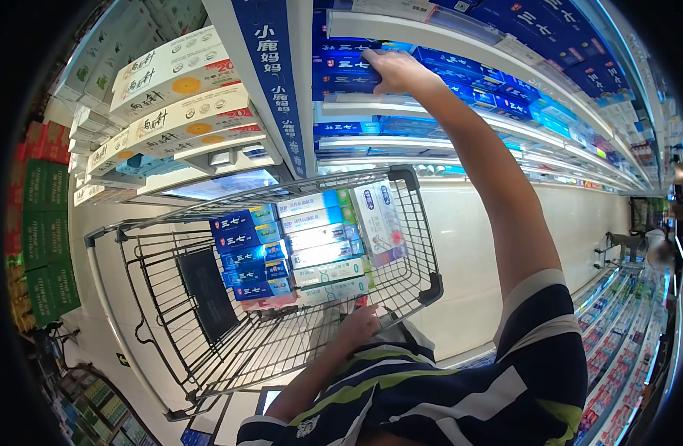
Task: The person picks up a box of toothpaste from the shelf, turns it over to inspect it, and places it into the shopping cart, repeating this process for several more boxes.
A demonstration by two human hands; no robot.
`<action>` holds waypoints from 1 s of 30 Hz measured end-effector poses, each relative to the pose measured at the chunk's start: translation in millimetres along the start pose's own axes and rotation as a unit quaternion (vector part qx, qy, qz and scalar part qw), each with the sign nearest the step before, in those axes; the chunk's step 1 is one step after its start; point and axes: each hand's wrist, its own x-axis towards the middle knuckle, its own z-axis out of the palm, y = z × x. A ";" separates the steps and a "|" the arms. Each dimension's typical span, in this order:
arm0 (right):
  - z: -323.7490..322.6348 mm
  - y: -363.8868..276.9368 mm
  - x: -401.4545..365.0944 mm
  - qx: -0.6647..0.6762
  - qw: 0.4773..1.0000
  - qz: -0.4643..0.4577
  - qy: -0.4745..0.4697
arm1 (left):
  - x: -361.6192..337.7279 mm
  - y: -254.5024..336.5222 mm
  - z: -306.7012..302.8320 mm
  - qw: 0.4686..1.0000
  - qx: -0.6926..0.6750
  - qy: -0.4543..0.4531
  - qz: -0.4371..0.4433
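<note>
Blue toothpaste boxes are stacked on a shelf at the top of the view. My right hand reaches up to them, its fingers and thumb curled around the ends of the boxes. Lower down, my left hand is closed at the near rim of a wire shopping cart. Inside the cart are stacked blue toothpaste boxes, a column of white and light-blue boxes, and a white and purple box by the end wall.
White cartons with orange pictures fill the display at left. A blue sign post divides it from the toothpaste shelves. Green cartons are piled at far left. More stocked shelves stand at lower right, across the pale floor.
</note>
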 end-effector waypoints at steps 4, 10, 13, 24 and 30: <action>-12.7 10.0 -17.0 -0.043 0.998 0.039 -0.021 | -1.4 -0.4 -1.7 1.000 -0.012 0.016 0.022; -7.0 26.2 -26.9 -0.087 0.996 0.020 -0.004 | -0.4 -5.2 -2.6 0.999 -0.013 0.014 0.038; -0.7 27.4 -29.1 -0.115 0.993 0.003 0.021 | -0.8 -7.1 -3.2 0.999 0.000 0.018 0.036; 7.9 28.8 -31.0 -0.119 0.993 0.012 0.025 | -2.4 -16.3 0.9 0.998 -0.029 0.052 0.023; 4.8 27.6 -29.9 -0.103 0.994 0.026 0.002 | -1.9 -15.6 -2.1 0.998 -0.025 0.047 0.025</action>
